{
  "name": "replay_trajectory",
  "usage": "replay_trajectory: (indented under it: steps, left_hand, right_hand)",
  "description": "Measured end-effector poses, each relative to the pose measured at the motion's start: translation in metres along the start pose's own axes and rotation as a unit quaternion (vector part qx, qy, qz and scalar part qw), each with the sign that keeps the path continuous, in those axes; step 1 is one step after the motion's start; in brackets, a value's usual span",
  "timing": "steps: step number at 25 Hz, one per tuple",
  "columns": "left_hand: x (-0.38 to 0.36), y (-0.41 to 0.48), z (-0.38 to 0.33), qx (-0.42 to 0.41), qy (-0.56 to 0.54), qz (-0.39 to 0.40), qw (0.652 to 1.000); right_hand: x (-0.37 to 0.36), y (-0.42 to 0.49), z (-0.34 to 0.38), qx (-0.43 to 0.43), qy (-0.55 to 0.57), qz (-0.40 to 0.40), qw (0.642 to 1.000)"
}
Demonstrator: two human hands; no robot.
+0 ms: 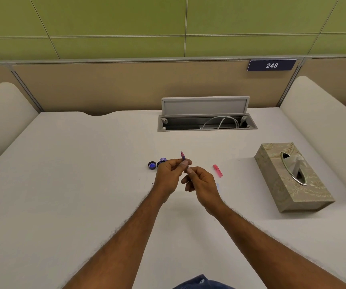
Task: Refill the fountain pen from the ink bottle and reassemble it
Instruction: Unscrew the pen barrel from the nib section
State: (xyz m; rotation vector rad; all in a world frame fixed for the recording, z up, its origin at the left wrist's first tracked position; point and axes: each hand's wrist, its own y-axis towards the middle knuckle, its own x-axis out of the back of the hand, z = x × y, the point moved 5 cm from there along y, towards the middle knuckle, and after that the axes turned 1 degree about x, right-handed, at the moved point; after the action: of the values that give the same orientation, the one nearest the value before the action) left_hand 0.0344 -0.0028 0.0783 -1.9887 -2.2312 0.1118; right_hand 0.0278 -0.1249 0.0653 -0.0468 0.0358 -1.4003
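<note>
The fountain pen's nib section [183, 156] is being held above the surface [84, 184], nib pointing up and away from the person, its long axis tilting slightly leftward; the left hand [169, 177] is pinching it between fingertips, while the right hand [201, 183], just below and touching the rear end, is closing its fingertips on what appears to be the converter, too small to confirm. The open ink bottle [162, 161] is sitting just behind the left hand, its cap [152, 165] lying beside it to the left. The pink pen barrel [218, 170] is lying near the right hand, the nearer one for retrieving it; the tissue box [290, 176] is standing well apart, leaving open room between
</note>
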Motion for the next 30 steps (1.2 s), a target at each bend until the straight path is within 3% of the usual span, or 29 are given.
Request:
replay_trajectory:
  steps: [21,27,30]
  left_hand:
    - [0.012,0.014,-0.004,0.003,-0.007,-0.14,0.99]
    - [0.018,0.018,-0.001,0.012,-0.002,-0.156,0.988]
    - [0.021,0.019,0.006,0.016,-0.002,-0.146,0.989]
  right_hand:
    - [0.016,0.004,-0.017,-0.001,-0.076,-0.017,0.997]
    - [0.037,0.013,-0.05,-0.03,-0.146,-0.046,0.988]
    - [0.056,0.023,-0.07,-0.035,-0.238,-0.091,0.966]
